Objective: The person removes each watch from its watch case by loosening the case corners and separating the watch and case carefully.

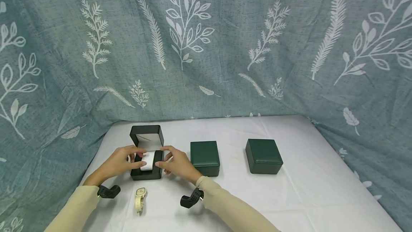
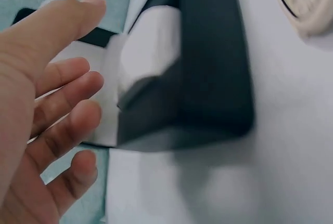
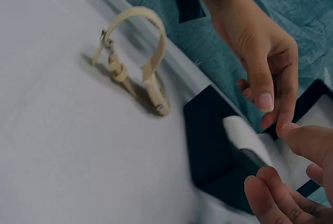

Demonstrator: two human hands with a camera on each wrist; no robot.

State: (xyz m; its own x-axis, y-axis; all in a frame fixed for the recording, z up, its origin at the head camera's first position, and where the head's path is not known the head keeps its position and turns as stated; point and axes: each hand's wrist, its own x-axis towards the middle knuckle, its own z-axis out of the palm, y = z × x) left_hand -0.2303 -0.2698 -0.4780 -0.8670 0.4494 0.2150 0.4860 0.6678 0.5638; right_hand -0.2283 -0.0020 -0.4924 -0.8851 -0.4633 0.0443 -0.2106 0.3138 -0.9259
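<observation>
A black hinged watch box [image 1: 146, 175] stands with its lid raised at the left of the table. Inside it sits a white cushion [image 1: 147, 160]. My left hand [image 1: 117, 162] hovers at the box's left side, thumb and fingers spread apart beside the cushion. At the right side is my right hand [image 1: 181, 164], its fingertips close over the rim and its thumb near the cushion. In the left wrist view the left fingers [image 2: 62, 115] are loosely bent around nothing. Closer to me lies a cream-strapped wristwatch [image 1: 140, 192], its strap [image 3: 161, 39] buckled into a loop in the right wrist view.
A closed green box [image 1: 204, 153] stands just right of my right hand. Farther right is a second closed green box [image 1: 264, 153]. White cloth [image 1: 244, 199] covers the table, and a patterned teal curtain [image 1: 222, 92] hangs behind it.
</observation>
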